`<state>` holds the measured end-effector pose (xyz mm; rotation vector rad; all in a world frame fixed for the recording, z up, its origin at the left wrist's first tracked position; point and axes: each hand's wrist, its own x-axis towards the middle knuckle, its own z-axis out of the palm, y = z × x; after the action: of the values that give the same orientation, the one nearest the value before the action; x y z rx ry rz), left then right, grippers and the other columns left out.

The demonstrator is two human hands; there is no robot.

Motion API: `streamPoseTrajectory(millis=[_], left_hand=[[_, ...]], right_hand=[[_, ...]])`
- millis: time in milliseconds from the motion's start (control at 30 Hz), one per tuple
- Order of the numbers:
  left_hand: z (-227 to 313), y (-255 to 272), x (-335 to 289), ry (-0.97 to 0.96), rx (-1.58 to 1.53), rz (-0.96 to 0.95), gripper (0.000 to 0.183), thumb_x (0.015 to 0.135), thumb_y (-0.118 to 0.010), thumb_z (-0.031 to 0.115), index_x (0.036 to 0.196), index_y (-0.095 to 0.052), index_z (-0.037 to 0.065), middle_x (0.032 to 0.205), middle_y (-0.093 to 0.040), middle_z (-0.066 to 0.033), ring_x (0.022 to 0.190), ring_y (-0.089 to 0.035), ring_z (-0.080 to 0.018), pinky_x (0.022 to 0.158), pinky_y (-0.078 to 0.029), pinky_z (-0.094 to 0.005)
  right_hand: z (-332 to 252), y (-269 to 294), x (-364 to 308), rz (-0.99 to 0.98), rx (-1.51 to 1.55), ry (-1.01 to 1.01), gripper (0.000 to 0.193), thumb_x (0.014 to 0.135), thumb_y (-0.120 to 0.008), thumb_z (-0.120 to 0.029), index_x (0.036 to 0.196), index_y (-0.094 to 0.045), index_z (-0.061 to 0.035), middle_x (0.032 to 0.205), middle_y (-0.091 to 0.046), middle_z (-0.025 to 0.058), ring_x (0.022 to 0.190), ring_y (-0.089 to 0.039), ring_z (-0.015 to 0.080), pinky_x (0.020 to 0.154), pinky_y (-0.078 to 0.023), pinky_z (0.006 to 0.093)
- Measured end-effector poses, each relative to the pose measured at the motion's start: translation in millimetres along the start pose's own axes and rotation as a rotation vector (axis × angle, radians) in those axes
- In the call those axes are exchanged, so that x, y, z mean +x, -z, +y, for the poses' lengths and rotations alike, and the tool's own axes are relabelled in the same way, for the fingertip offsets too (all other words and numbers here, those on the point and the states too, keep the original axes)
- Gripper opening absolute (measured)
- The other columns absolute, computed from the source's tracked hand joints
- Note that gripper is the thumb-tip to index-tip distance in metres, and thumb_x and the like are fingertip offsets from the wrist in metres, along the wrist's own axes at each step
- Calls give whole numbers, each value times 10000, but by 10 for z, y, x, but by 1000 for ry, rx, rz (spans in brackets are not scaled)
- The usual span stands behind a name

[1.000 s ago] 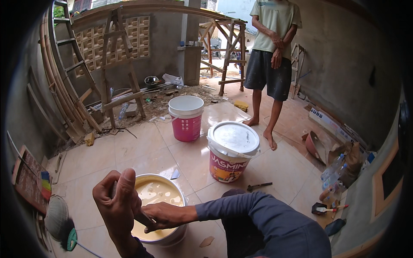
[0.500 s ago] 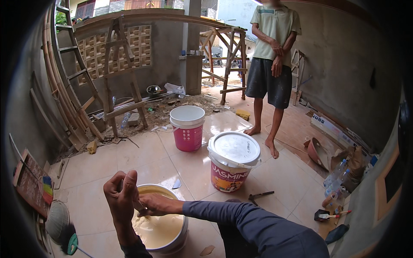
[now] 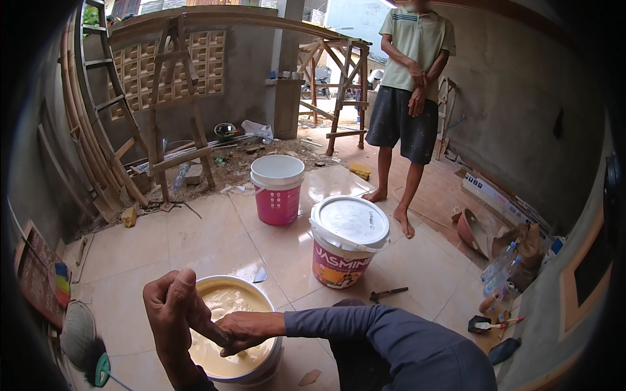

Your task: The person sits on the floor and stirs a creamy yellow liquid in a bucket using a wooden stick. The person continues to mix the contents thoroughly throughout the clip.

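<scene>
A white bucket (image 3: 268, 301) of creamy pale-yellow paint (image 3: 225, 301) stands on the tiles right in front of me. My left hand (image 3: 171, 305), thumb uppermost, is closed round the upper end of a stick (image 3: 214, 331) at the bucket's left side. Lower down, my right hand (image 3: 246, 329) reaches across over the paint and is closed round the same stick. The stick slants down to the right, and its lower end is hidden by my right hand and the paint. Ripples show on the paint's surface.
A lidded paint bucket (image 3: 339, 268) and an open pink-and-white bucket (image 3: 279, 207) stand ahead. A hammer (image 3: 389, 294) lies to the right, near a paintbrush (image 3: 512, 322) and plastic bottles (image 3: 501, 277). A barefoot person (image 3: 407, 104) stands beyond. Wooden trestles (image 3: 179, 111) and a ladder (image 3: 107, 81) are behind.
My right hand has moved nearer and to the right over the paint, and the stick slants more sideways. My left hand is slightly lower and further left. The view has shifted a little.
</scene>
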<state>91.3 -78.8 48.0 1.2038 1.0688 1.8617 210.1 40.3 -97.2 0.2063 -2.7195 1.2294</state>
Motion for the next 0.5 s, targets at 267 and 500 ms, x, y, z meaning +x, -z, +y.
streamPoseTrajectory(millis=[267,500], left_hand=[[-82,-163,-52,-1,268,8,432,968,-726,219,631,-566,1,505,-469,21,449,-407,-41,419,-296,-253],[-297,-114,91,-82,336,-66,413,942,-741,198,622,-576,-4,505,-474,38,474,-405,-34,450,-289,-258]], right_hand=[[59,-113,197,142,14,78,285,882,-755,-185,987,-548,-21,856,-652,176,878,-657,420,766,-523,482],[665,-168,396,389,-142,170,220,876,-722,-128,969,-541,-45,825,-647,163,818,-652,397,727,-512,480]])
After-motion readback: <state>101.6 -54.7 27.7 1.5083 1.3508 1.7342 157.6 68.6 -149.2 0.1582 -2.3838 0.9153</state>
